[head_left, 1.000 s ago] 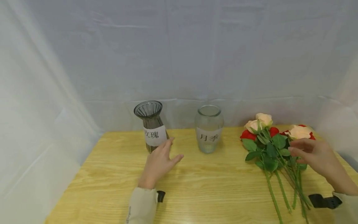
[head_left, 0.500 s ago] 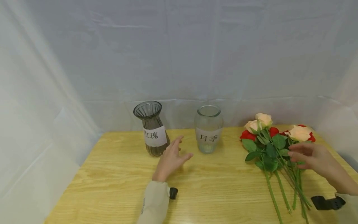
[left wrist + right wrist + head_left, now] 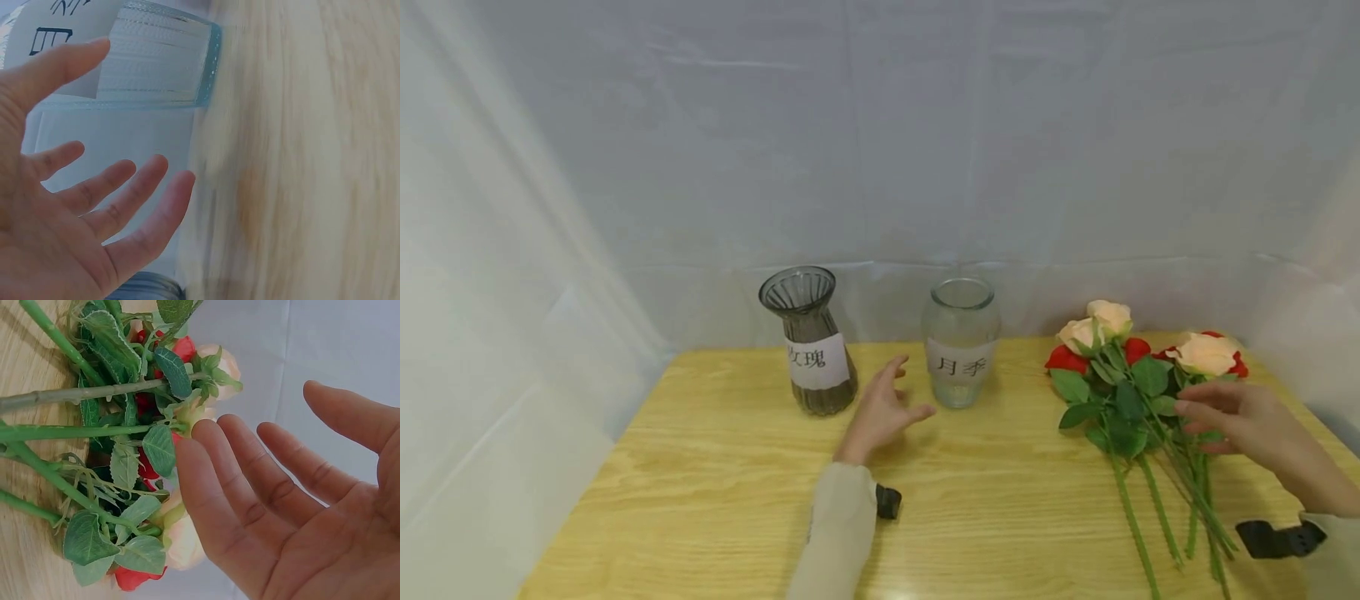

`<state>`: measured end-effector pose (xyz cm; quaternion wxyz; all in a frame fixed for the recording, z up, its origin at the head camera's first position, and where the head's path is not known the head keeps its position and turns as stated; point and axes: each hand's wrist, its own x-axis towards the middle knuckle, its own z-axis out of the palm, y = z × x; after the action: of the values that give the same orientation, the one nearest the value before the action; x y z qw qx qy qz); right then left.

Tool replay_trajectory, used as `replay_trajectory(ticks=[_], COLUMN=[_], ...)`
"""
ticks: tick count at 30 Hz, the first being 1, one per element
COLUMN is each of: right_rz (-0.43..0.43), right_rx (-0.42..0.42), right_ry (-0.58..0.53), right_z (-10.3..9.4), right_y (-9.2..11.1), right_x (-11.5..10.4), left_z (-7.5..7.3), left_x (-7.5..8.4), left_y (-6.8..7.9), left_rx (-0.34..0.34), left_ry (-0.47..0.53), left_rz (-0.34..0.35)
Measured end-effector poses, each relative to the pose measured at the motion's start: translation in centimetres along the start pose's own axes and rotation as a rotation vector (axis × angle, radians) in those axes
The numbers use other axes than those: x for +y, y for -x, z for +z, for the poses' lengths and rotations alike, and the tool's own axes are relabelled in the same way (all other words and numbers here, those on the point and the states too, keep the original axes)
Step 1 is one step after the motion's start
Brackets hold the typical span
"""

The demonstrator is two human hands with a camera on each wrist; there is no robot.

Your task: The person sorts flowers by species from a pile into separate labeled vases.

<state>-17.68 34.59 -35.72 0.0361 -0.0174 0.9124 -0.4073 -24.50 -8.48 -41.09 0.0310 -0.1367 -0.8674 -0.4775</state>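
My left hand (image 3: 878,414) reaches into the gap between two glass vases, its fingers spread and holding nothing. The smoky grey ribbed vase (image 3: 822,402) with a flared rim stands to its left. On its right is the clear rounded vase (image 3: 960,333), which appears close beyond the thumb in the left wrist view. Both carry white paper labels with black characters. My right hand (image 3: 1258,429) hovers by a loose pile of flowers, fingers relaxed, grasping nothing. Peach roses (image 3: 1205,355) and red roses (image 3: 1066,360) lie there with crossed green stems (image 3: 69,432) and leaves.
The vases and flowers are on a light wood-grain table (image 3: 715,500). White sheeting (image 3: 880,167) hangs behind the table and along its sides. Flower stems point towards the table's front edge.
My left hand has moved right, from beside the grey vase into the space near the clear vase. The right hand stays almost still by the flowers.
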Motion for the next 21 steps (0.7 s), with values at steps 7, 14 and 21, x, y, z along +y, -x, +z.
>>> replay_trajectory(ticks=[7,14,21], right_rz=[0.024,0.033,0.065], right_rx=[-0.011,-0.031,-0.050], right_ry=[-0.021,-0.039,-0.058], right_z=[-0.1,-0.5,-0.4], right_y=[-0.3,-0.4,-0.4], right_x=[0.1,0.4,0.4], left_z=[1.0,2.5,3.1], left_x=[0.1,0.2,0.1], left_y=[-0.8,-1.8,-2.1], left_rx=[-0.001,-0.016,0.011], left_ry=[0.084,0.137,0.171], left_rz=[-0.008,-0.025,-0.035])
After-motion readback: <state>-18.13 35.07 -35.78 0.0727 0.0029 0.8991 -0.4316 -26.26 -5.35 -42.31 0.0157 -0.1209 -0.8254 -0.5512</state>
